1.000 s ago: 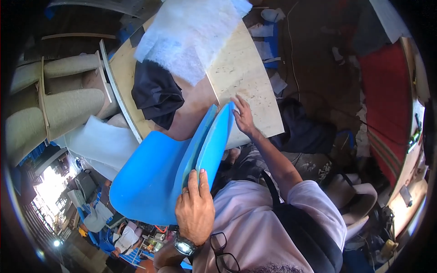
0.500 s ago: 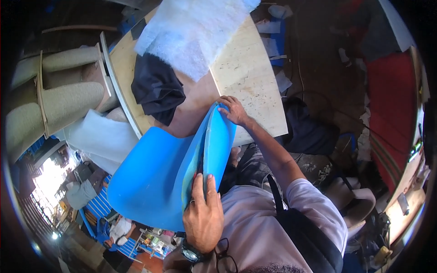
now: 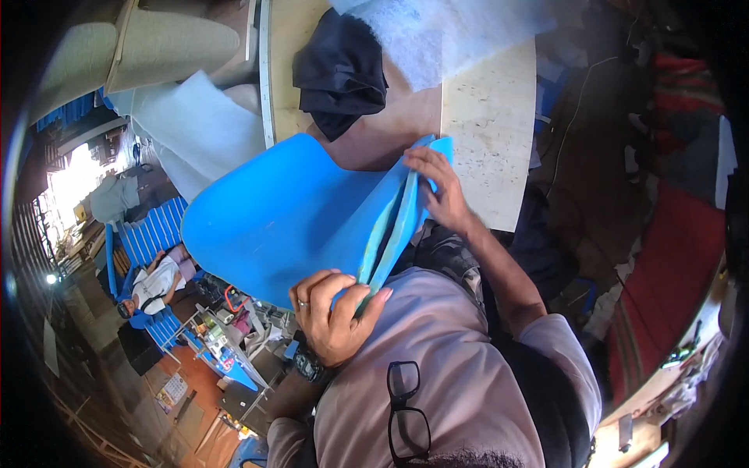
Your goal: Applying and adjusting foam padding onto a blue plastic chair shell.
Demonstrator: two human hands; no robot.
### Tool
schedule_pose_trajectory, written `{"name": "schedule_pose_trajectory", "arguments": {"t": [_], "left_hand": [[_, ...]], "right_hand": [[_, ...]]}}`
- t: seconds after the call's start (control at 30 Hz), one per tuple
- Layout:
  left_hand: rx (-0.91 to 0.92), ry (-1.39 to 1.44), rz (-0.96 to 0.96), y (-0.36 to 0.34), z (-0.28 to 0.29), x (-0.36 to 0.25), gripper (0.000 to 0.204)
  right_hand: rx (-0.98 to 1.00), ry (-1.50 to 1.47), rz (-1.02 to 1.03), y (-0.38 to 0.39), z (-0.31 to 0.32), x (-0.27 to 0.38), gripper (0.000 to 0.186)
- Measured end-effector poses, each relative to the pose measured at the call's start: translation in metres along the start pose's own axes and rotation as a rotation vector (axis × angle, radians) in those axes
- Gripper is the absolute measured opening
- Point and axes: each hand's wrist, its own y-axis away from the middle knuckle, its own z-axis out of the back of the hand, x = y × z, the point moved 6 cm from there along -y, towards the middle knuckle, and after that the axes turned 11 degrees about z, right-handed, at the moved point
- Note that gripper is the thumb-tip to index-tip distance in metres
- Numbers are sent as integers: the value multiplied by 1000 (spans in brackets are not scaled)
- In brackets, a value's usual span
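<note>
Head view: the left hand (image 3: 335, 316) grasps the blue sheet (image 3: 257, 214) at the near end of its two edges, and the right hand (image 3: 441, 189) grasps the far end.

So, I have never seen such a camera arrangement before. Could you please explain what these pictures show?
There is no robot here, only a person working bare-handed. Every picture comes from a wide fisheye camera on that person's head, looking down, so straight edges bend. The left hand, with the wristwatch, holds a curved blue foam-like sheet close to the body; the right hand grips it farther out. Beyond, crumpled black cloth and fluffy white wadding lie on a plywood surface.
</note>
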Motion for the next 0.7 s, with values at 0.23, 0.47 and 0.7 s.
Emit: {"name": "schedule_pose_trajectory", "arguments": {"t": [0.23,0.47,0.7], "left_hand": [[-52,101,17,17,6,9,39],[-147,96,-70,58,20,29,48],[-83,33,142,111,17,61,48]], "right_hand": [[127,-259,214,-13,20,131,31],[247,-448,140,-14,32,126,18],[117,-430,102,-18,46,113,23]]}}
